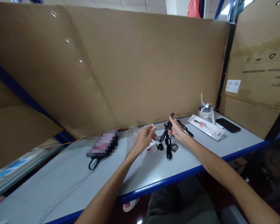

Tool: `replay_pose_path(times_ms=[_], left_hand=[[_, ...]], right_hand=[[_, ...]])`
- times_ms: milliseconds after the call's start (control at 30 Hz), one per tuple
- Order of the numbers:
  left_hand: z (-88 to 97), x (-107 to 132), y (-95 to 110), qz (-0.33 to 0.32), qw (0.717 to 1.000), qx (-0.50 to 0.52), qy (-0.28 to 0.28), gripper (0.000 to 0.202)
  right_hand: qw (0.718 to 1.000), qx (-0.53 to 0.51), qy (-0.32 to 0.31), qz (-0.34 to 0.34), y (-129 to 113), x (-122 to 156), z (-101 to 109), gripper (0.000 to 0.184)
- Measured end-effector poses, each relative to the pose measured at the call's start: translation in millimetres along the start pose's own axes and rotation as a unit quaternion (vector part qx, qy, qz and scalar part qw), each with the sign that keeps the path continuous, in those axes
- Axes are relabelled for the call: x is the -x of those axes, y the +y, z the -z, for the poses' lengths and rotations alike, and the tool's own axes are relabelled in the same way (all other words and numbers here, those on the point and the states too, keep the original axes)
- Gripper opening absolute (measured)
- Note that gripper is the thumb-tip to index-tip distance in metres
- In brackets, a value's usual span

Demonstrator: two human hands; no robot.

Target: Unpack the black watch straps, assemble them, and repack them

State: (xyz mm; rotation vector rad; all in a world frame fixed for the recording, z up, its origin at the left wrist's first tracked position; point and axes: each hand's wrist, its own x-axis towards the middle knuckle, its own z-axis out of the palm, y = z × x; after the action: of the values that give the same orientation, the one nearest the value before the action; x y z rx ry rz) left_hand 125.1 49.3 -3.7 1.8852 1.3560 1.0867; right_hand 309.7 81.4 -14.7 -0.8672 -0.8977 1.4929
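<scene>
Black tool (165, 132) slants in right hand (176, 129), fingers clamped on it; left hand (144, 137) bends nearby, fingers apart.

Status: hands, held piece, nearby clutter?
Right hand holding black tool, tilted. Left hand apart from it, grip blurred. Second black tool lying close by on table.
</scene>
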Motion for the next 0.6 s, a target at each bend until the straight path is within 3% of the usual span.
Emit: replay_pose_path(times_ms=[100,300,400,500,567,600], left_hand=[[-19.8,8.4,4.3,0.092,0.966,0.201,-0.132,0.049],[-24.4,10.9,3.8,0.168,0.875,0.406,-0.202,0.041],[-25.1,9.5,-0.6,0.179,0.857,0.438,-0.206,0.038],[-26.5,8.3,-5.2,0.195,0.852,0.452,-0.177,0.034],[-25.6,6.7,-8.0,0.215,0.848,0.461,-0.146,0.032],[-24.4,5.5,-9.4,0.223,0.847,0.465,-0.129,0.032]], right_hand=[[1.000,0.005,-0.018,0.013,0.4,2.7,-2.6,0.037],[0.997,0.043,-0.061,0.011,2.0,11.1,-9.5,0.048],[0.990,0.090,-0.106,0.009,3.2,13.9,-11.9,0.056],[0.971,0.201,-0.129,0.006,-4.7,10.7,-6.8,0.056],[0.941,0.326,-0.060,0.059,-17.1,5.6,5.1,0.046],[0.910,0.400,0.007,0.107,-24.5,2.9,13.8,0.039]])
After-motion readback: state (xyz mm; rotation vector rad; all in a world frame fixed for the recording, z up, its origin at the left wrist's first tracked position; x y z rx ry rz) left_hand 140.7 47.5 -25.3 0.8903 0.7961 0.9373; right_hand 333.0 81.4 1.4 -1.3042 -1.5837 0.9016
